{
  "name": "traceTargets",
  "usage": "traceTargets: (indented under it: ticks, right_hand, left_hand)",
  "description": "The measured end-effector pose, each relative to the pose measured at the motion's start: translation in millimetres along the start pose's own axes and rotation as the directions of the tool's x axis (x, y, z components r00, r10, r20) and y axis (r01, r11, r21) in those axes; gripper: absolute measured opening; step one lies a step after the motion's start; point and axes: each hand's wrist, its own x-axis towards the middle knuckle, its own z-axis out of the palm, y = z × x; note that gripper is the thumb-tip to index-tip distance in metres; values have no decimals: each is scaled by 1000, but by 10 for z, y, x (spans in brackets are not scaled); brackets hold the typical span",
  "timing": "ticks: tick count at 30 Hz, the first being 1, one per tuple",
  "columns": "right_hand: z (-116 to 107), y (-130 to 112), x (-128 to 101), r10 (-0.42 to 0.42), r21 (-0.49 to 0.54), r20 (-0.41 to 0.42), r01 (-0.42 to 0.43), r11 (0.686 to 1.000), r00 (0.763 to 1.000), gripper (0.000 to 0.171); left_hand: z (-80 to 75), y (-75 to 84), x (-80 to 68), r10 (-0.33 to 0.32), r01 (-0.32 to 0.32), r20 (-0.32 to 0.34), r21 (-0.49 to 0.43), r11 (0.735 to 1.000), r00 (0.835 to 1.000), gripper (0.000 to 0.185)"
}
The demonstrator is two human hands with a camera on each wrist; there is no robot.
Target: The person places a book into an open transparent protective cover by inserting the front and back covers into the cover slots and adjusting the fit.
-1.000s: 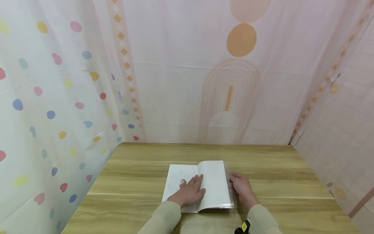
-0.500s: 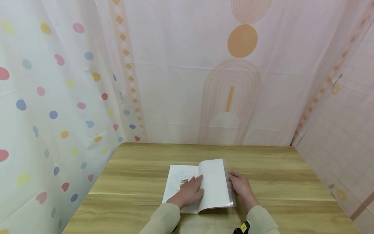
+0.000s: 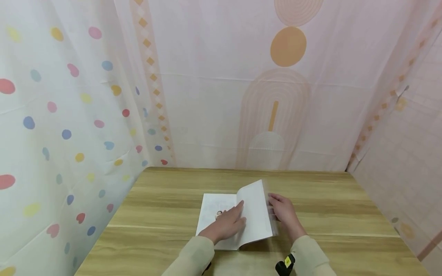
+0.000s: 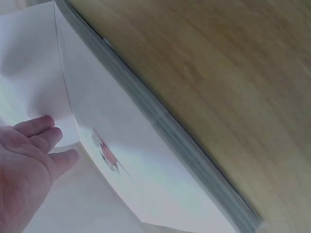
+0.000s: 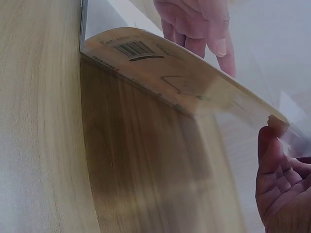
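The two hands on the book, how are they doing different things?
The left hand lies flat with straight fingers, pressing down on the open pages of the book; the right hand is at the book's right edge, with its fingers lifting that side. Under the left hand the pages lie flat on the table; by the right hand they are raised and blurred. Both hands touch the same book, and both arms wear light sleeves.

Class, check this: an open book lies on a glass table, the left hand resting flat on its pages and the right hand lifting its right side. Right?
Not quite: the table is wooden, as the head view shows. The book, left hand and right hand are as stated.
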Motion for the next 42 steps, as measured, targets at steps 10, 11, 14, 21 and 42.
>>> traceTargets:
  ticks: [10, 11, 14, 21, 42]
  right_hand:
    - [75, -41, -15, -6, -2, 7, 6, 1000, 1000, 41]
    - [82, -47, -17, -11, -5, 8, 11, 1000, 1000, 41]
    - [103, -78, -28, -22, -8, 14, 22, 1000, 1000, 42]
    - [164, -126, -48, -23, 3, 46, 22, 1000, 999, 42]
    - [308, -184, -105, -75, 52, 134, 69, 996, 988, 40]
  left_hand:
    - [-86, 38, -21, -29, 29, 6, -42, 999, 1000, 65]
    - [-94, 40, -18, -26, 26, 6, -40, 999, 1000, 64]
    - [-117, 38, -12, -21, 21, 4, -38, 999, 1000, 63]
    - [-166, -3, -17, 28, -28, -16, -11, 1000, 999, 59]
    - [-300, -29, -34, 84, -82, -98, 24, 996, 992, 54]
